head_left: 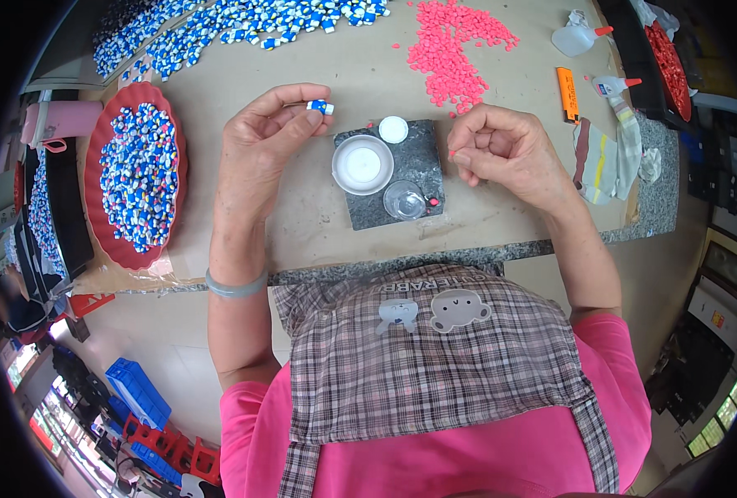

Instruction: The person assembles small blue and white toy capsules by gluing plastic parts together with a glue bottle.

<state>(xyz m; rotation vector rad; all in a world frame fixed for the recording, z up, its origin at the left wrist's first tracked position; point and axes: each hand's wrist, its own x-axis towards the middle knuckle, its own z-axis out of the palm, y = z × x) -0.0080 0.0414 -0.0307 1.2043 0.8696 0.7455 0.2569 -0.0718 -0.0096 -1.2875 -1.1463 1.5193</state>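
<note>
Between the thumb and fingers of my left hand (273, 129) is a small blue-and-white piece (320, 107). My right hand (497, 153) pinches a tiny pink piece (451, 153), mostly covered by the fingertips. A dark stone slab (368, 207) lies between the hands. On it stand a white round dish (339, 174), a small white round cap (393, 129) and a clear shallow cup (402, 202). A small red-pink bit (433, 202) sits at the cup's right edge.
Left stands a red scalloped tray (95, 183) full of blue-and-white pieces. More such pieces (277, 21) and a pink pile (451, 54) lie at the back. Right are glue bottles (580, 39), an orange box cutter (567, 94) and a striped cloth (605, 162).
</note>
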